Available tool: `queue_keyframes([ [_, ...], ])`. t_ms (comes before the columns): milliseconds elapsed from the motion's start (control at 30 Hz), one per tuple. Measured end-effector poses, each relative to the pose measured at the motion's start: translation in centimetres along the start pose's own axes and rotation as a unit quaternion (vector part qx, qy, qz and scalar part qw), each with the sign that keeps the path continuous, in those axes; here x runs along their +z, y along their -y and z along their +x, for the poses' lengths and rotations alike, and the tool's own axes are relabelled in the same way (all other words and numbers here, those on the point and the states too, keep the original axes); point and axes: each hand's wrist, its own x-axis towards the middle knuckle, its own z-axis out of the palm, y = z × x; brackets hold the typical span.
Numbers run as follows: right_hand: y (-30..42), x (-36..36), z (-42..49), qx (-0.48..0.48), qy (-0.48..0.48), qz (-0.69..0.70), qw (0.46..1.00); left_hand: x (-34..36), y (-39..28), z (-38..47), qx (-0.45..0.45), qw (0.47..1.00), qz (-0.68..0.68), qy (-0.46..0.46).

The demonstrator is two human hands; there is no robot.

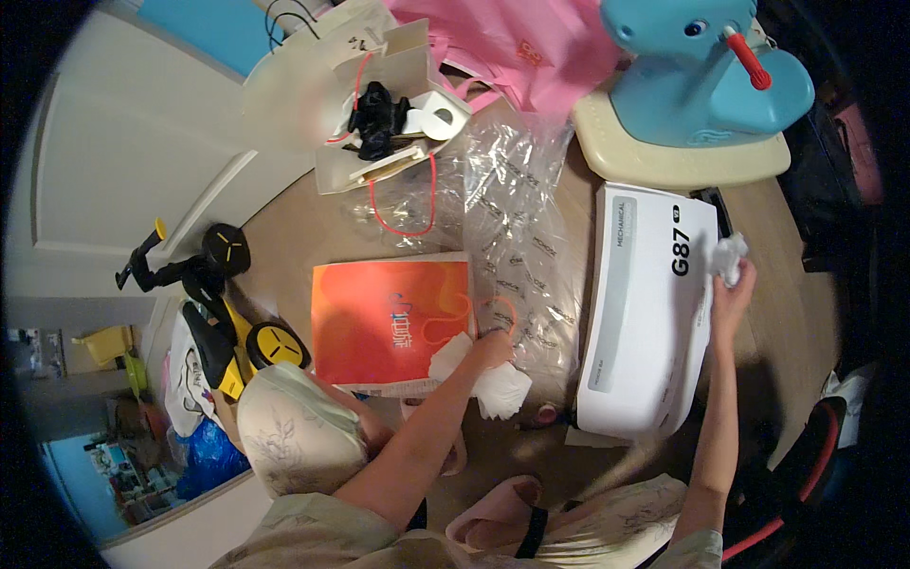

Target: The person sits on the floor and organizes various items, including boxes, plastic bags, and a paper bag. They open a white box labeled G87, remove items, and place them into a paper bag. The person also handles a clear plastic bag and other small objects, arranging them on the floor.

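My left hand (495, 350) is at the right edge of an orange paper bag (370, 320) lying flat on the floor. White tissue (503, 392) bunches out on both sides of this hand, which seems to grip it; the fingertips are partly hidden. An orange cord handle (510, 310) loops just beyond the fingers. With my right hand (732, 302) I hold a crumpled wad of white tissue (729, 257) against the right long side of a white keyboard box (647, 320). The box bears printing and lies on the floor.
Clear printed plastic wrap (522, 235) spreads between bag and box. Beyond stand an open paper bag (341, 174) holding black and white items, a pink bag (512, 50) and a blue ride-on toy (675, 107). A yellow-black wheeled toy (277, 348) is left; a pink slipper (494, 512) lies near me.
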Motion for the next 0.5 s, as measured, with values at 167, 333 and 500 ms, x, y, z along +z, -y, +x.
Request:
queue_keyframes([
  [167, 18.9, 9.9, -1.8, -0.084, 0.216, 0.169, 0.958, -4.1, -4.0, -1.8, -0.038, 0.999, -0.03, 0.013],
  [333, 35.4, 19.4, 1.2, -0.154, 0.311, 0.134, 0.928, -3.8, -3.6, -1.3, -0.063, 0.993, -0.098, 0.01],
  [500, 35.8, 19.3, 3.8, -0.213, 0.162, 0.112, 0.957, -1.2, -2.5, 0.1, -0.043, 0.992, -0.116, -0.027],
])
